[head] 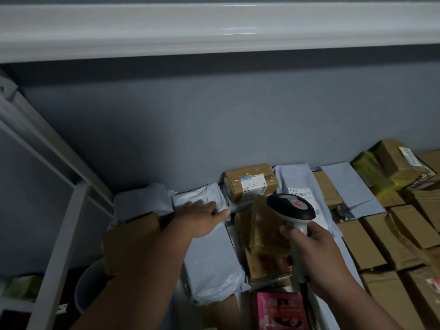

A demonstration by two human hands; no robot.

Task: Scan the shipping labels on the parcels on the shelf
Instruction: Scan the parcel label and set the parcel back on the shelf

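Observation:
My right hand (316,256) grips the pale handle of a barcode scanner (291,207), whose black and grey head points toward the back of the shelf. My left hand (202,217) reaches forward with straight fingers over a grey poly mailer (202,196) at the back left. Behind the scanner lies a small brown box (251,181) with a white shipping label facing up. To its right a grey mailer (297,184) shows a white barcode label, partly hidden by the scanner head. A taped brown parcel (264,232) lies under the scanner.
Many brown cartons (381,236) fill the shelf's right side, with a yellow-green package (376,175) at the back. A large grey mailer (214,263) and a pink box (281,310) lie near the front. A white shelf beam (214,27) runs overhead, a metal upright (62,234) stands left.

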